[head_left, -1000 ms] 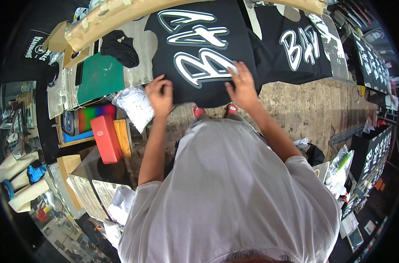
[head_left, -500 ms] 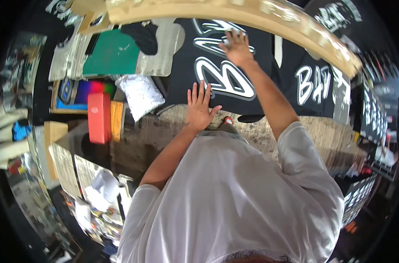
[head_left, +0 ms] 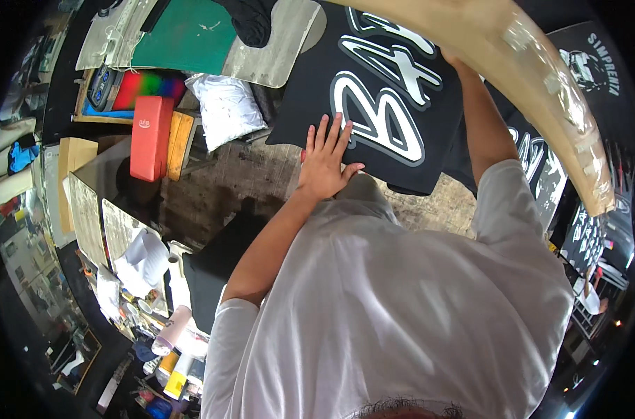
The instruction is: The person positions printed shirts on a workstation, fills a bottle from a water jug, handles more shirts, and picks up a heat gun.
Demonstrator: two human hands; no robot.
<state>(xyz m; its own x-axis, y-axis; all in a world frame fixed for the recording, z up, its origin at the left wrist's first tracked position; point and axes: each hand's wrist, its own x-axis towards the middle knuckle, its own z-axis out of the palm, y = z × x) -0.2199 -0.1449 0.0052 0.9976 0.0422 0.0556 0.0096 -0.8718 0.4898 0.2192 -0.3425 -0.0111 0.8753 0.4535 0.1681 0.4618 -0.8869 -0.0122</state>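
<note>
A black cloth, shirt-like (head_left: 307, 105), with big white grey-edged lettering lies flat in front of me. My left hand (head_left: 323, 164) rests palm down at its near left edge, fingers spread and holding nothing. On the far right side of the cloth is my right hand (head_left: 453, 60); its fingers are hidden by a long brown cardboard piece (head_left: 499, 31) overhead, so their state does not show. Part of another black cloth with white print (head_left: 530, 150) shows to the right of my right forearm.
Left of the cloth lie a white plastic packet (head_left: 226, 112), a red box (head_left: 150, 140) and a green board (head_left: 185, 38). A cluttered table with crumpled white paper (head_left: 143, 262) stands lower left. Someone in white (head_left: 591, 299) is at the far right.
My right hand has moved off the lettering to the cloth's far right side. The left hand stays at the near edge. The whole view has turned, with the cardboard now steeper at right.
</note>
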